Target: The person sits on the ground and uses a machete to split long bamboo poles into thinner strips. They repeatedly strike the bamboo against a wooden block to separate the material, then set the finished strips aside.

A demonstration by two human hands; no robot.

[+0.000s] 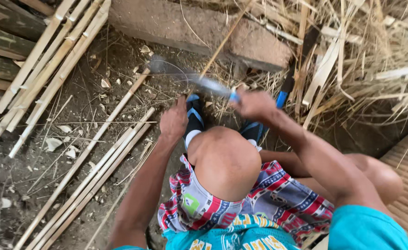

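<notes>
Bamboo strip (222,41) is met by a blurred blade (185,76) gripped in the closed right hand (255,105); left hand (174,121), fingers curled, grip unclear, beside open dirt (37,185).

No packages, labels, signs or screens anywhere in view
</notes>
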